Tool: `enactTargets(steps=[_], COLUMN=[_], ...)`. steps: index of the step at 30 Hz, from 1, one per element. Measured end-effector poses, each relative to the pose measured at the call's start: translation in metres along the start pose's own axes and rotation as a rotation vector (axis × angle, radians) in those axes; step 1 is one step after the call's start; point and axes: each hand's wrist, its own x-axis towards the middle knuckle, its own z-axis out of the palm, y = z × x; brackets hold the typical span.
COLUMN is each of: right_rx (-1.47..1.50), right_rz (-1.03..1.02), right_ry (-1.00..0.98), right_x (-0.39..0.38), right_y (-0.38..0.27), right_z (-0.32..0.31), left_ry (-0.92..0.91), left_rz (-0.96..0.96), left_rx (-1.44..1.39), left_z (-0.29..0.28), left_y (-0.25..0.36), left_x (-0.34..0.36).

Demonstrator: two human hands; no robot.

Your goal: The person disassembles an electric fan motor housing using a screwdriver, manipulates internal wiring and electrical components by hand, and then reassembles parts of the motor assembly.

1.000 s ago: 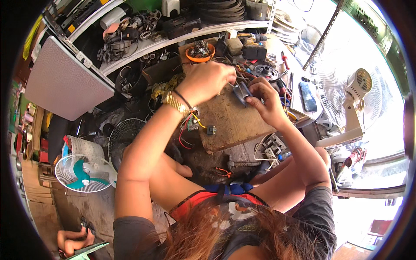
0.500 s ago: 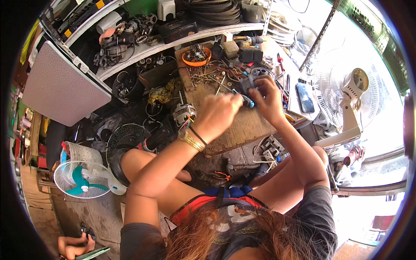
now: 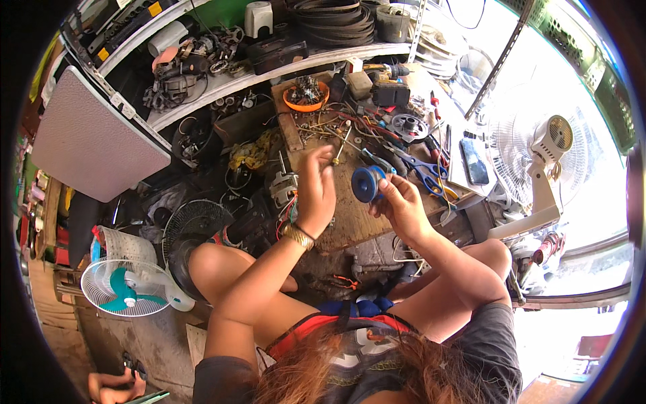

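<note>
My right hand (image 3: 402,210) grips a blue spool (image 3: 364,183) by its edge, holding it over the wooden workbench (image 3: 363,219). To the left of the spool, my left hand (image 3: 316,192) is raised with its fingers stretched up, and I see nothing in it. Just beyond the spool lies a blue-handled tool (image 3: 377,160), its kind partly hidden. Blue-handled scissors (image 3: 429,176) lie to the right of it. A motor with coloured wires (image 3: 283,186) stands left of my left hand, at the bench's side.
An orange bowl of small parts (image 3: 306,97) sits at the bench's far end. Loose screws and wires are scattered near it. A phone (image 3: 474,161) lies at the right. Fans stand on both sides, one with teal blades (image 3: 122,291). A loaded shelf (image 3: 222,79) runs behind.
My hands have parted. The left has moved left and its fingers have straightened. My right hand has come nearer to me, and the spool's blue face now shows.
</note>
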Motion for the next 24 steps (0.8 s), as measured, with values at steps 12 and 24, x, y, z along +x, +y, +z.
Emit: enactTargets(steps=[12, 24], right_rx=[-0.236, -0.522], right_rz=[0.032, -0.17], right_ry=[0.006, -0.062], right_x=[0.002, 0.065], right_y=[0.051, 0.049], right_z=[0.003, 0.024], left_ry=[-0.53, -0.244], left_rz=[0.327, -0.597], left_rx=[0.189, -0.764], left_z=[-0.029, -0.03], left_y=[0.004, -0.03], left_x=[-0.039, -0.021])
